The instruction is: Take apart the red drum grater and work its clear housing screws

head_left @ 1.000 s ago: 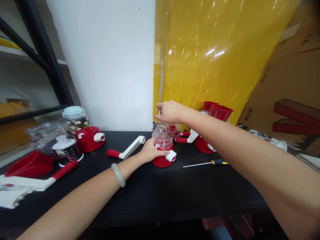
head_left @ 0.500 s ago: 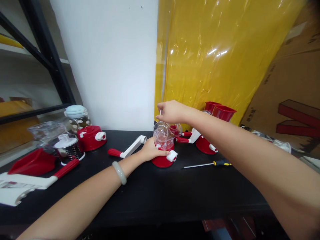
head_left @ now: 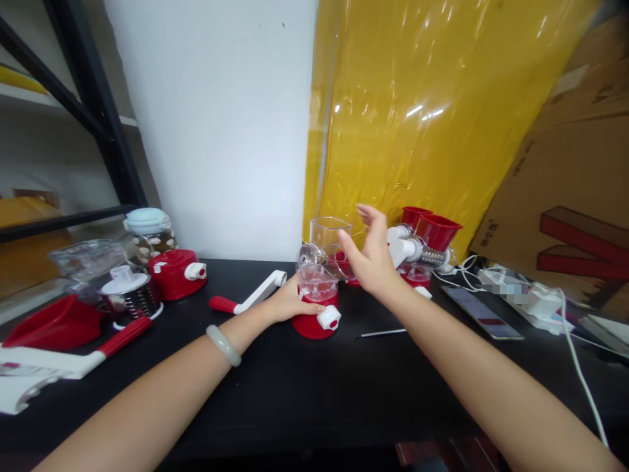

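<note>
A rotary drum grater stands upright in the middle of the black table, with a red base (head_left: 313,326), a white knob (head_left: 329,318) and a clear plastic housing (head_left: 331,229) on top. My left hand (head_left: 287,301) grips the base from the left, its thumb across the front near the knob. Just right of the housing my right hand (head_left: 374,259) is raised, fingers apart and holding nothing. A white crank handle with a red grip (head_left: 255,293) lies left of my left hand. Below my right wrist shows a screwdriver shaft (head_left: 381,333); my forearm hides its handle.
On the left are a red base (head_left: 177,275), a grating drum (head_left: 128,295), a red hopper (head_left: 59,324) and a lidded jar (head_left: 150,229). To the right, an assembled grater (head_left: 432,254), a phone (head_left: 481,311) and a power strip (head_left: 511,292) with cables. A carton (head_left: 580,170) leans behind.
My right hand has moved from above the clear housing to its right and opened. The housing's square upper opening now shows. My left hand keeps its hold on the base.
</note>
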Available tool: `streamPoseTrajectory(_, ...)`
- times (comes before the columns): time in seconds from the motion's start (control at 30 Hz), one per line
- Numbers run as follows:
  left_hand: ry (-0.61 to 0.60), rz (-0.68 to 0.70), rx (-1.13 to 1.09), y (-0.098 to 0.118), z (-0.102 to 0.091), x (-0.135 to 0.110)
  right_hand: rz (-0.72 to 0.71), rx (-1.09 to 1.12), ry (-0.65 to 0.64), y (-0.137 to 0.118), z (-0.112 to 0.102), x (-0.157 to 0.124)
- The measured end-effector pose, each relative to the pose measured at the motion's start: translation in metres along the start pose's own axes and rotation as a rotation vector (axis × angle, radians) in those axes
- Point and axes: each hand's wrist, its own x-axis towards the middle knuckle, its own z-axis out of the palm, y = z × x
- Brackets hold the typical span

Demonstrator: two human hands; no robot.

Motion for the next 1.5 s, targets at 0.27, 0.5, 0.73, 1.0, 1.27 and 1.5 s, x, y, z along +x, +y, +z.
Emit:
streamPoseTrajectory(0.27,-0.034,-0.018,-0.016,0.003,-0.004,-0.004,-0.04,-0.236,-0.508,0.005,-0.005,-0.089)
streamPoseTrajectory(0.5,-0.036,-0.034,0.0,-0.002,-0.006,-0.004,-0.032,-0.396,-0.72,-0.007,0.015,-0.097)
streamPoseTrajectory(0.73,-0.035,-0.031,0.021,-0.002,-0.006,-0.004,0.035,-0.382,-0.77,-0.006,0.016,-0.092)
streamPoseTrajectory(1.0,-0.037,-0.027,0.029,-0.001,-0.006,-0.004,0.146,-0.109,-0.679,0.002,0.01,-0.094)
streamPoseTrajectory(1.27,-0.025,-0.038,0.008,0.002,-0.003,-0.003,0.291,0.39,-0.044,0.038,0.021,-0.054)
streamPoseTrajectory(1.5,0.184,-0.064,0.065,0.004,0.012,-0.013,0.442,0.853,0.028,0.032,0.062,-0.042)
